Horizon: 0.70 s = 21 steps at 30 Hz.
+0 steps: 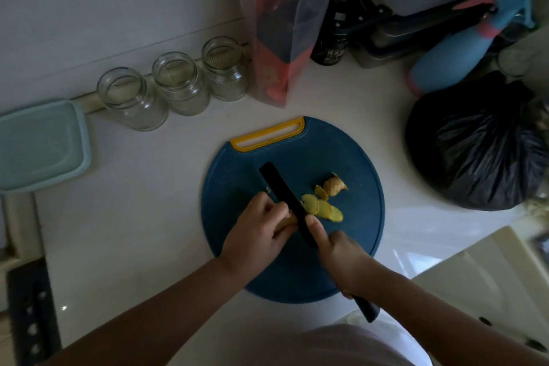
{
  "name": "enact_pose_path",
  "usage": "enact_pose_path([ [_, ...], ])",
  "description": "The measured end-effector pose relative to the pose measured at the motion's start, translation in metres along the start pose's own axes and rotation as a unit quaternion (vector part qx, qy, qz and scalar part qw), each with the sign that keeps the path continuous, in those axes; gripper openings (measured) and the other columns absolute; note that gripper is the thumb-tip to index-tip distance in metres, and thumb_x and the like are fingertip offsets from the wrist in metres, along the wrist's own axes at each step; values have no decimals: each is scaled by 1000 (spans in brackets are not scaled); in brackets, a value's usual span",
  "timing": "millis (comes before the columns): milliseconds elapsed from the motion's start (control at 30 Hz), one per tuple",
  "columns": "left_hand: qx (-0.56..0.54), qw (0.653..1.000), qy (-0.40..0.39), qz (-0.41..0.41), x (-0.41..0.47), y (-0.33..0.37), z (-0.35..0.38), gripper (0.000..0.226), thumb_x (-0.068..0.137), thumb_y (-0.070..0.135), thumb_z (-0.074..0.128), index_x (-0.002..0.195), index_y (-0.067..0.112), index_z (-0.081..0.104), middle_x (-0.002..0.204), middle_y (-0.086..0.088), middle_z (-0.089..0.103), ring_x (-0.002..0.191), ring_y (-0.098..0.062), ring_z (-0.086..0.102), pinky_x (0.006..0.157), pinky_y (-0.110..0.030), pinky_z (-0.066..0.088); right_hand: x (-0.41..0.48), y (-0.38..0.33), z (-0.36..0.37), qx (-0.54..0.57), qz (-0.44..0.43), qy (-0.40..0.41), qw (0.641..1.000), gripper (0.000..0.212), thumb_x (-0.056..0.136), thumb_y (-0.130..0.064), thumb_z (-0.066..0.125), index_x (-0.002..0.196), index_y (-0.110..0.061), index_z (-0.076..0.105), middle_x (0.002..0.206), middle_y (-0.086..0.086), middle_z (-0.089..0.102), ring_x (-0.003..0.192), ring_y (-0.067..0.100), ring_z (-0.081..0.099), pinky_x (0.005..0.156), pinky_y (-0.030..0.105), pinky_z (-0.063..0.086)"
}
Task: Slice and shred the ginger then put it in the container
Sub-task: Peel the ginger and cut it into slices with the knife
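A round blue cutting board [237,241] with a yellow handle lies on the white counter. My left hand [257,232] grips a piece of ginger [285,223], mostly hidden under its curled fingers. My right hand [341,258] grips the handle of a black knife [282,190], forefinger stretched along the blade's spine. The blade stands against the ginger beside my left fingers. Several yellow ginger slices [322,208] lie just right of the blade. A brownish ginger end piece [335,185] sits beyond them.
Three empty glass jars [175,83] stand in a row at the back left. A pale green lidded container [41,145] is at the far left. A black plastic bag [475,142], a blue spray bottle [463,50] and a clear bag [285,38] crowd the back right.
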<state>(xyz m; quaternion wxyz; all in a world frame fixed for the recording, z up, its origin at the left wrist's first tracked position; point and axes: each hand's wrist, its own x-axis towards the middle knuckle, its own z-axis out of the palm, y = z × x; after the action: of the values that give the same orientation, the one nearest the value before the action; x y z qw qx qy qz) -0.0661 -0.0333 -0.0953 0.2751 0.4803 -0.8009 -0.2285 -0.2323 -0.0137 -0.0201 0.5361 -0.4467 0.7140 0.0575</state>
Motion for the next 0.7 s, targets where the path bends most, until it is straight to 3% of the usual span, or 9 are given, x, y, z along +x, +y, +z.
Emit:
enact_pose_path([
  [333,15,1000,-11,8,0,0,-1,23,88,35,59,86,20,42,83,-4,45,71,-18,49,61,-31,49,-1,-6,-3,7,4,2,1000,57,92,-68,21,65,-22,38,61,1,44,51,12,42,50,21,35],
  [400,17,1000,-12,12,1,0,0,20,88,34,59,87,20,44,84,-4,44,72,-17,48,62,-29,48,-3,-8,-4,20,-3,15,1000,40,99,-57,21,67,-35,29,69,8,47,61,23,55,57,30,47],
  [467,17,1000,-13,12,1,0,0,19,88,33,58,88,20,44,84,-3,43,72,-16,47,63,-25,45,-4,-11,-3,54,-1,28,998,32,104,-45,18,73,-43,22,79,12,47,78,31,60,76,37,52],
  [533,15,1000,-14,9,0,1,-1,19,88,34,56,88,20,43,84,-4,43,72,-16,47,63,-23,42,1,-9,1,83,-7,44,996,26,104,-44,20,101,-43,46,72,6,41,72,23,52,77,34,46],
  [567,12,1000,-15,7,1,1,-1,20,88,34,56,89,20,43,83,-5,44,71,-17,47,62,-23,41,6,-9,4,70,-21,39,997,31,104,-43,20,121,-38,46,69,4,38,69,21,48,74,33,42],
  [600,11,1000,-16,5,1,1,-1,20,88,35,56,89,20,43,83,-5,44,71,-18,47,61,-23,40,8,-10,6,61,-29,31,997,38,104,-45,21,118,-29,52,68,5,38,67,19,46,71,32,41],
  [633,10,1000,-17,4,1,0,-1,20,88,35,56,89,20,43,83,-5,44,70,-18,47,60,-23,40,10,-10,6,47,-40,22,998,45,102,-51,22,96,-23,57,66,7,41,64,18,46,68,31,40],
  [667,10,1000,-18,3,2,0,-1,21,88,36,56,89,20,43,83,-5,44,69,-18,48,59,-24,41,10,-11,6,54,-34,19,998,54,99,-58,23,75,-18,51,66,9,45,62,17,47,65,30,40],
  [700,9,1000,-19,1,1,0,-1,21,87,37,56,89,19,44,84,-5,44,69,-18,48,58,-25,42,11,-10,5,57,-33,20,998,57,97,-62,22,68,-17,45,68,10,49,64,17,49,65,30,39],
])
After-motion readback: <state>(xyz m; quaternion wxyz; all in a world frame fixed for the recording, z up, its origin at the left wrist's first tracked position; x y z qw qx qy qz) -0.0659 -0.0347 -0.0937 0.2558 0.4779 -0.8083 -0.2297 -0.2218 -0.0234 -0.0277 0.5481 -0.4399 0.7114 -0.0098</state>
